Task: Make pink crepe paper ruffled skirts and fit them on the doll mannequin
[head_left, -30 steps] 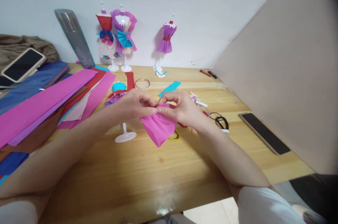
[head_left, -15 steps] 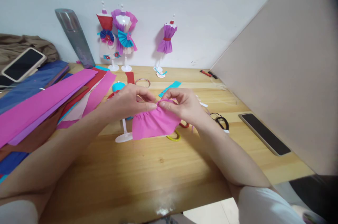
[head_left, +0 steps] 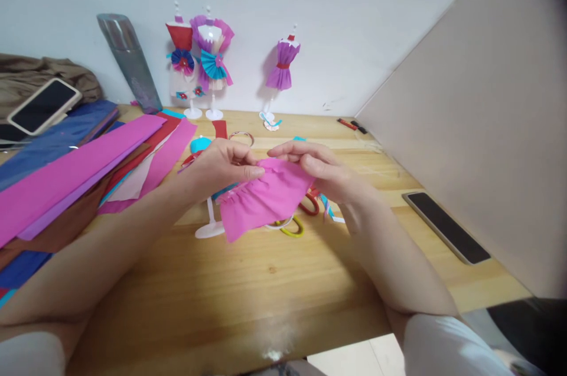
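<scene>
My left hand [head_left: 228, 164] pinches the gathered upper edge of a pink crepe paper strip [head_left: 261, 202] between thumb and fingers. At the strip's right end is my right hand [head_left: 321, 166], its thumb against the paper and its fingers stretched out behind the top edge. Pleats run along the strip's upper left, and its lower edge hangs loose above the table. Behind it stands a small white stand [head_left: 209, 228], mostly hidden by the paper and my left hand. Scissors with yellow handles [head_left: 295, 227] and a red handle loop [head_left: 310, 205] lie partly under the strip.
Colored crepe paper sheets [head_left: 80, 175] cover the left side, with a phone [head_left: 44, 105] and a bottle [head_left: 130, 60] behind. Small dressed mannequins [head_left: 181, 39] stand along the wall. Another phone [head_left: 445, 227] lies at right, beside a partition [head_left: 469, 128].
My right hand has loosened its pinch at the gathers and shifted right, fingers extended. The strip's right end has risen, and its lower edge now slants.
</scene>
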{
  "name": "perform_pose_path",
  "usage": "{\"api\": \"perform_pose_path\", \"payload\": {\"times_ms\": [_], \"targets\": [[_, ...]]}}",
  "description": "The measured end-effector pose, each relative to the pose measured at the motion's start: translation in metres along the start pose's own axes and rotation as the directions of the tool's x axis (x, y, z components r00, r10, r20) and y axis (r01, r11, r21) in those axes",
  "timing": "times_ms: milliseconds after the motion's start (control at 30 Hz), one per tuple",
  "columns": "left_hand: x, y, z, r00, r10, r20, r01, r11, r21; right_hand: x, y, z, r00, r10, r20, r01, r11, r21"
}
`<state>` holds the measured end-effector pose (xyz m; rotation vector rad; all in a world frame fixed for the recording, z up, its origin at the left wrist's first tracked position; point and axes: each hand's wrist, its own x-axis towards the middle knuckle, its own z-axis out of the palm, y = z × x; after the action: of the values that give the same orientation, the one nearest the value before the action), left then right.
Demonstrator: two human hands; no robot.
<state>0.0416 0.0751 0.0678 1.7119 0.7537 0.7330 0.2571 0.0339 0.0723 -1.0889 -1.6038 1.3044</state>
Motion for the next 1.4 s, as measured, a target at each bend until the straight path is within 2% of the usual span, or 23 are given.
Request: {"api": "perform_pose_path", "payload": {"times_ms": [100,233,300,500,800,967,1067,1167,1300,1400], "targets": [[-0.001,-0.001,-0.002,0.997,-0.04,-0.069,0.037,0.998,-0.043,0.003,0.001,-0.007,0.999,0.014,0.035,-0.017,0.997,0.069],[-0.001,-0.002,-0.004,0.991,-0.056,-0.124,0.04,0.991,-0.128,0.009,0.006,-0.005,0.987,0.059,-0.152,-0.035,0.987,0.159],[0.0,-0.003,-0.004,0.989,-0.064,-0.134,0.039,0.982,-0.183,0.011,0.008,-0.002,0.977,0.068,-0.204,-0.017,0.97,0.243],[0.002,-0.008,-0.006,0.991,-0.097,-0.089,0.061,0.939,-0.339,0.014,0.011,0.001,0.98,0.114,-0.161,-0.035,0.904,0.426],[0.005,-0.007,-0.006,0.985,-0.125,-0.12,0.055,0.883,-0.466,0.013,0.012,-0.003,0.99,0.035,-0.133,0.012,0.943,0.332],[0.006,-0.008,-0.008,0.984,-0.137,-0.112,0.058,0.848,-0.527,0.015,0.014,-0.006,0.979,0.044,-0.199,0.043,0.91,0.413],[0.006,-0.008,-0.007,0.977,-0.164,-0.139,0.061,0.833,-0.55,0.017,0.019,-0.005,0.982,0.102,-0.158,-0.02,0.893,0.449],[0.006,-0.008,-0.006,0.969,-0.177,-0.173,0.05,0.824,-0.564,0.016,0.023,0.003,0.987,0.129,-0.1,-0.077,0.906,0.416],[0.006,-0.008,-0.006,0.974,-0.168,-0.15,0.057,0.828,-0.558,0.015,0.024,0.014,0.99,0.017,-0.138,0.034,0.931,0.363],[0.005,-0.008,-0.005,0.978,-0.165,-0.13,0.067,0.831,-0.553,0.017,0.026,0.013,0.986,-0.025,-0.164,0.079,0.94,0.331]]}}
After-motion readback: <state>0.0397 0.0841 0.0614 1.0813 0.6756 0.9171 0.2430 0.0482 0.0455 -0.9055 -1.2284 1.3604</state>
